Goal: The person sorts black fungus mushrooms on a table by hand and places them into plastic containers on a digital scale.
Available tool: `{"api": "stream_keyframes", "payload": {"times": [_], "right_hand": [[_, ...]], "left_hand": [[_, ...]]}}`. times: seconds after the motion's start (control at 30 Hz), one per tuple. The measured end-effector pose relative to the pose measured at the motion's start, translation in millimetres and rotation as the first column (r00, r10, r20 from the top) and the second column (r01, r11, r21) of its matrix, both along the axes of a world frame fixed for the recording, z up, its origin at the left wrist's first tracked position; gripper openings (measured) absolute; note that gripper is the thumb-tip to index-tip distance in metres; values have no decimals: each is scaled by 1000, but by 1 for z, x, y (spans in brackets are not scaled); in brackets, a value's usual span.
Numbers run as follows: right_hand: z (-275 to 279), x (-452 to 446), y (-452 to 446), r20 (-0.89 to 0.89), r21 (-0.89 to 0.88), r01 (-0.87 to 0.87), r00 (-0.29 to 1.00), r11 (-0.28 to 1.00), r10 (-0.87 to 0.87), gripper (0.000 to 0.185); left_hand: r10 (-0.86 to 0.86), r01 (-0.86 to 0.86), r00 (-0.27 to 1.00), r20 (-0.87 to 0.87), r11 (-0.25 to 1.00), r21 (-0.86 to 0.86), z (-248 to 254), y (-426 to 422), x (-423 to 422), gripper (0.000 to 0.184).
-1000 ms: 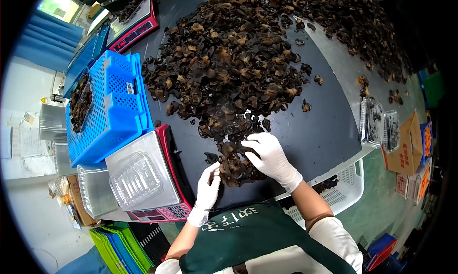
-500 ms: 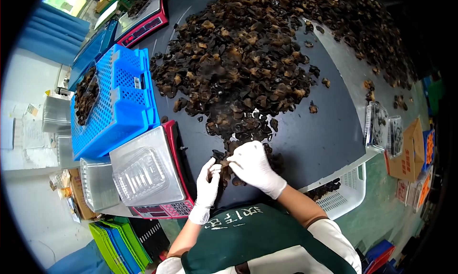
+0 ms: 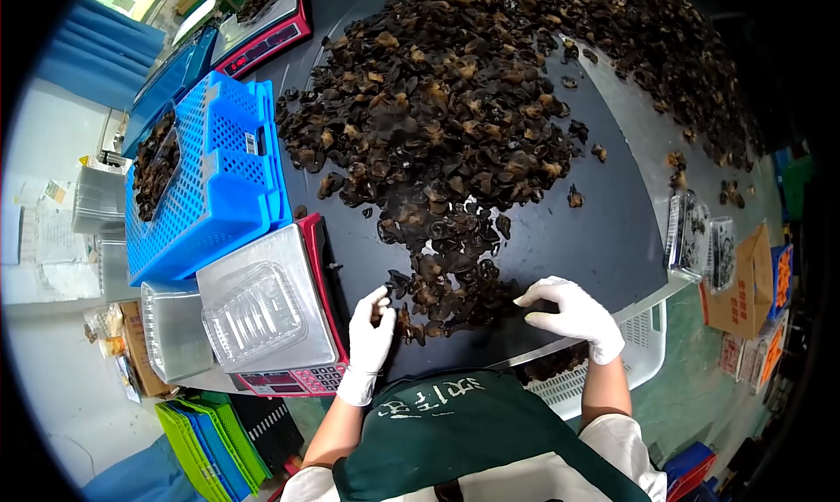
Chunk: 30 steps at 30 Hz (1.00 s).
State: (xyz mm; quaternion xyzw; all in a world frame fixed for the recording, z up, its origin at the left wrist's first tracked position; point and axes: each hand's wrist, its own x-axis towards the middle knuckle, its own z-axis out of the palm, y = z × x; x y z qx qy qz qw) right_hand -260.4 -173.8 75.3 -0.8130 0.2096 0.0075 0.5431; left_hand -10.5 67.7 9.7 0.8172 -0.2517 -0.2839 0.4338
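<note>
Dark brown wood ear mushrooms (image 3: 446, 296) lie in a small heap at the near side of the dark tabletop (image 3: 595, 240). This heap joins the large mound of wood ears (image 3: 429, 126) behind it. My left hand (image 3: 372, 334), in a white glove, is beside the small heap's left edge, its fingers loosely bent and slightly apart with nothing visible in them. At the right edge, my white-gloved right hand (image 3: 573, 314) is open, thumb and fingers spread apart. A clear plastic tray (image 3: 255, 314) rests on the scale (image 3: 319, 283) left of my left hand.
A blue crate (image 3: 206, 187) stands behind the scale, with a tray of wood ears on it. Stacked clear trays (image 3: 175, 331) are at the left. A white basket (image 3: 643, 345) is below the table edge at right. Another scale (image 3: 262, 43) sits farther back.
My right hand has moved right, away from the small heap's middle, and its fingers have spread. My left hand has shifted slightly left, and its fingers no longer touch the wood ears.
</note>
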Motion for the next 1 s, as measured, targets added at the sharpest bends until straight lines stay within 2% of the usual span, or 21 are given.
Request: {"api": "stream_keyframes", "payload": {"times": [0.03,0.07,0.1,0.23,0.3,0.33,0.37,0.43,0.47,0.5,0.57,0.6,0.63,0.67,0.73,0.77,0.83,0.87,0.9,0.97,1.0], "right_hand": [[-1,4,6,-47,-11,55,997,998,-55,25],[-1,9,11,-58,27,95,994,995,-93,25],[-2,13,15,-56,32,98,994,995,-96,25],[-6,17,20,10,56,170,985,984,-170,22],[0,12,12,24,44,248,968,968,-250,22],[1,6,9,48,8,295,954,956,-295,21],[5,1,4,50,8,334,941,943,-334,21],[10,-6,-5,37,-35,389,921,921,-388,21],[8,-8,-8,64,-18,424,904,905,-422,20],[12,-7,-9,64,-20,454,890,891,-452,21],[13,-6,-11,87,-59,396,917,916,-390,23],[15,-5,-9,98,-119,356,933,927,-345,25],[16,-3,-6,107,-181,314,948,932,-299,27],[7,-1,-2,105,-208,284,958,936,-267,30],[-17,11,6,210,-319,253,959,913,-193,34],[-26,20,11,234,-363,233,960,902,-154,37],[-35,43,24,278,-457,311,940,834,-198,47],[-38,53,31,282,-532,318,941,785,-190,57],[-42,62,38,280,-529,305,944,792,-176,61],[-38,68,50,252,-554,197,966,809,-62,61],[-49,66,56,269,-545,136,963,827,19,60]], "left_hand": [[-50,48,998,27,997,66,8,-1,-5,40],[-144,117,977,157,979,169,19,-4,-11,46],[-237,200,912,336,970,141,15,-2,-14,41],[-156,142,984,91,980,139,1,6,-9,22],[-16,19,996,87,999,-32,7,2,-6,18],[36,-35,998,47,999,-14,18,-2,-6,15],[120,-139,983,-139,980,-141,21,-4,-8,14],[34,-82,973,-227,975,-205,48,-17,-23,19],[-219,179,959,-180,960,-213,66,-23,-32,23],[-465,393,851,-244,872,-292,74,-26,-40,24],[-557,474,746,-365,829,-297,98,-36,-51,21],[-560,542,828,23,790,-288,91,-43,-45,20],[-426,462,885,188,851,-250,78,-49,-38,18],[-233,244,970,73,935,-255,63,-51,-29,16],[-99,167,927,363,972,-162,25,-54,0,20],[-123,173,883,454,982,-71,14,-56,7,33],[-220,190,742,633,975,116,4,-65,5,49],[-310,241,702,641,950,196,-7,-63,4,58],[-345,280,675,652,938,207,-7,-62,-6,51],[-469,488,703,535,865,116,-14,-50,-10,45],[-472,512,687,552,854,92,-9,-42,-18,40]]}}
